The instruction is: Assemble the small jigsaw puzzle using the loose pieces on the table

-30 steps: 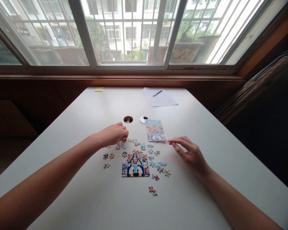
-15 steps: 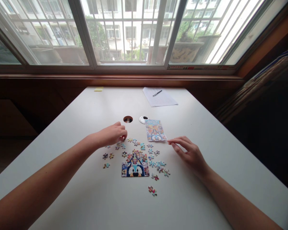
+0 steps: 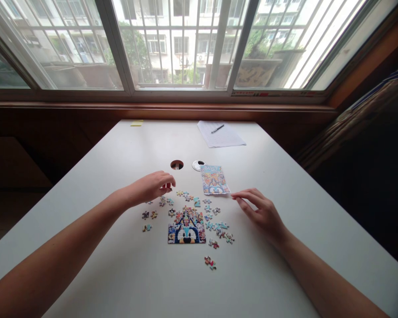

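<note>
My left hand is over the far-left side of the loose pieces. Its thumb and fingertips pinch a small dark jigsaw piece, mostly hidden. A partly assembled jigsaw puzzle with a blue cartoon dog's face lies in the middle, its upper edge uneven. Loose pieces surround it, such as a cluster on its right and a pair on its left. My right hand rests on the table, thumb and index finger closed at the near right corner of the printed picture sheet.
The white table has a round open hole and a second, partly covered hole. Papers with a pen lie at the far edge, and yellow sticky notes at the far left. A barred window stands behind.
My left hand has lifted slightly and turned, so the small dark piece at its fingertips shows more. My right hand and the picture sheet stay put.
</note>
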